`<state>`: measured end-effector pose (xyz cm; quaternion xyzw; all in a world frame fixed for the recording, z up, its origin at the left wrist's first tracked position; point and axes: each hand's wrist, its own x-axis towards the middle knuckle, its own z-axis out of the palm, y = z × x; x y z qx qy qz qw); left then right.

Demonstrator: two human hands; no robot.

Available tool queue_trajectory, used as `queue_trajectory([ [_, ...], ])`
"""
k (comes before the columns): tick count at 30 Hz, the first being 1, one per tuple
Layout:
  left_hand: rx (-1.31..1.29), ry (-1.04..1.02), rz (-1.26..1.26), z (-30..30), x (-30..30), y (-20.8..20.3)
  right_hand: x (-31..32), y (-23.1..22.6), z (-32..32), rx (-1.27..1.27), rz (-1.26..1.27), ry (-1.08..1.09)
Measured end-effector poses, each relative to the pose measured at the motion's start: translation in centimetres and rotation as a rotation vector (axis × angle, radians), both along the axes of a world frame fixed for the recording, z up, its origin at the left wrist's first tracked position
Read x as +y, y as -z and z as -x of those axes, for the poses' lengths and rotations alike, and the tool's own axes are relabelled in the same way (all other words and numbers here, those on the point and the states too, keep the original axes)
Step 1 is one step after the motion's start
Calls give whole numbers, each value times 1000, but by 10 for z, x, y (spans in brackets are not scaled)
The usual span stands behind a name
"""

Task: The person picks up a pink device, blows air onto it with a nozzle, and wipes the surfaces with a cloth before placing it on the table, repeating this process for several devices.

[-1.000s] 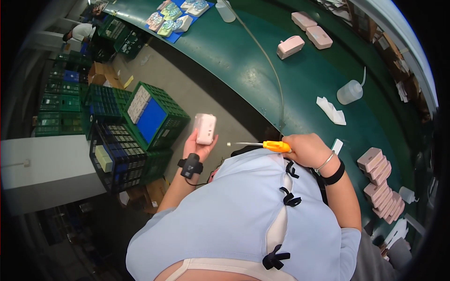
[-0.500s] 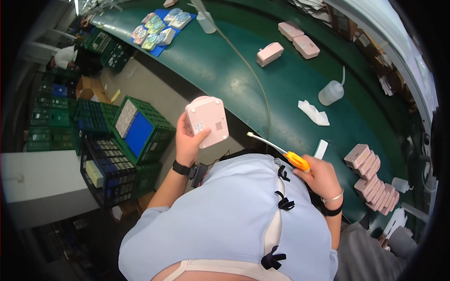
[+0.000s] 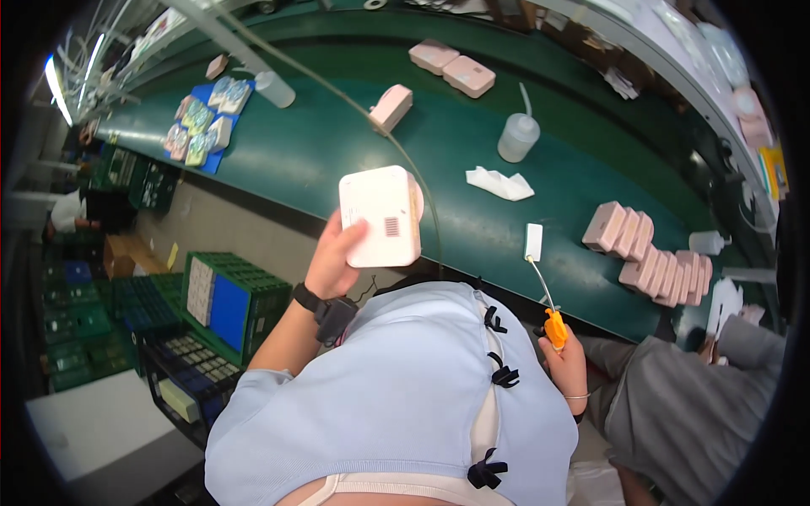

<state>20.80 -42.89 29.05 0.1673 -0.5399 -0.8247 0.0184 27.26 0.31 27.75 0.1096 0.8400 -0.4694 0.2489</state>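
My left hand [image 3: 331, 261] is closed on the edge of a pale pink boxy device [image 3: 375, 198], its thumb across the flat face. That face is turned up and shows a small slotted grille and rounded corners. At the lower right, my right hand [image 3: 569, 369] grips an orange-handled tool [image 3: 554, 329] with a thin, bent metal shaft and a small pale tip. The tip reaches the near end of a small white block [image 3: 533, 239] on the green bench [image 3: 329, 181]; whether it touches, I cannot tell.
Stacked pink devices [image 3: 637, 253] lie at the right, beside a person in grey [image 3: 700, 396]. A squeeze bottle [image 3: 518, 137] and crumpled white tissue [image 3: 499, 183] are farther back. A thin hose [image 3: 337, 91] crosses above the bench. Green crates [image 3: 236, 304] stand at the left.
The device has turned in my left hand, now showing one side edge at its right. My right hand has lowered, and the tool now points up toward the white block. The view has swung right.
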Motion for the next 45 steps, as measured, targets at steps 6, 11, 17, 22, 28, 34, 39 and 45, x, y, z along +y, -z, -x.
queue_trajectory([
  [6, -441, 393, -1467, 45, 14, 23, -4, 2, -22, 76, -98, 55],
  [11, -457, 586, -1407, 79, 54, 40, -4, 10, -47, 225, -141, 136],
  [17, -834, 635, -1230, 143, 149, 127, -7, 20, -80, 127, -198, 298],
  [22, -922, 680, -1169, 200, 267, 211, -20, 32, -119, 25, -166, 505],
  [28, -690, 465, -1196, 217, 365, 246, -35, 36, -145, -64, -120, 632],
  [34, -1154, 517, -1241, 200, 358, 250, -37, 15, -123, -135, 5, 748],
  [39, -879, 797, -768, 194, 230, 217, -23, 45, -115, -111, -29, 643],
  [45, -587, 41, -596, 314, 106, 225, -33, 44, -90, -107, -47, 619],
])
